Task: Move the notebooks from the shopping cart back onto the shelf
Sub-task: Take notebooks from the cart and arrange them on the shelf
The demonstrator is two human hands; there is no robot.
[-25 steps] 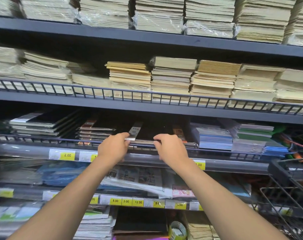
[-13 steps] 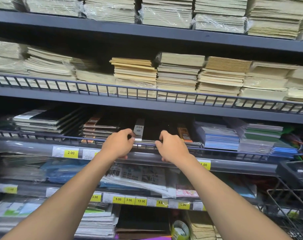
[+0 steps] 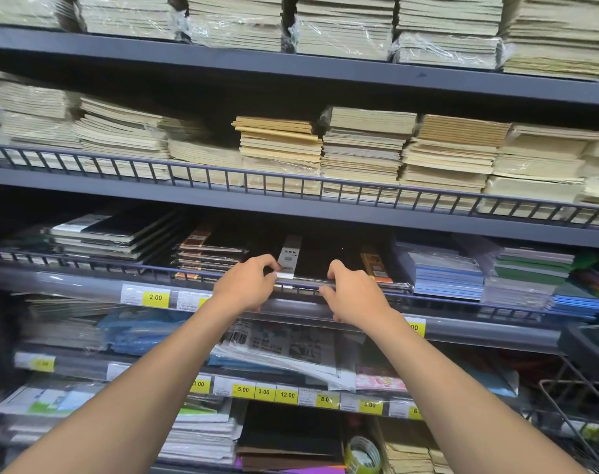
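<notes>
A black notebook (image 3: 320, 258) with a white band lies flat on the third shelf (image 3: 325, 302), its near edge over the wire rail. My left hand (image 3: 246, 285) holds the notebook's near left corner, fingers curled on top by the band. On the near right corner my right hand (image 3: 354, 292) grips it the same way, thumb below the rail. The shopping cart (image 3: 585, 378) shows only as dark wire at the far right edge.
Stacks of dark notebooks (image 3: 209, 256) sit just left of the black one, blue ones (image 3: 445, 275) to its right. Cream paper stacks (image 3: 281, 148) fill the shelf above. Yellow price tags (image 3: 155, 297) line the shelf fronts below.
Both hands have pushed the black notebook a little deeper onto the shelf, and the view has tilted slightly upward.
</notes>
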